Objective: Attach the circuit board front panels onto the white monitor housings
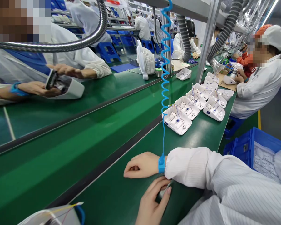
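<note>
My right hand [140, 164] rests on the near edge of the green bench [121, 190], its fingers curled into a loose fist with nothing showing in it. A blue wrist strap [161, 163] circles that wrist, and a blue coiled cord [165, 62] rises from it. My left hand [152, 201] comes up from below with its fingers stretched out. Its fingertips touch the underside of my right wrist beside the white cuff [178, 165]. A small grey patch by the fingertips is too unclear to name.
White open device housings with wires [177, 120] stand in a row along the bench ahead. A green conveyor belt [61, 156] runs on the left. Across it a co-worker holds a white device [65, 86]. A blue crate [259, 153] sits at the right, another wired white part [51, 215] at bottom left.
</note>
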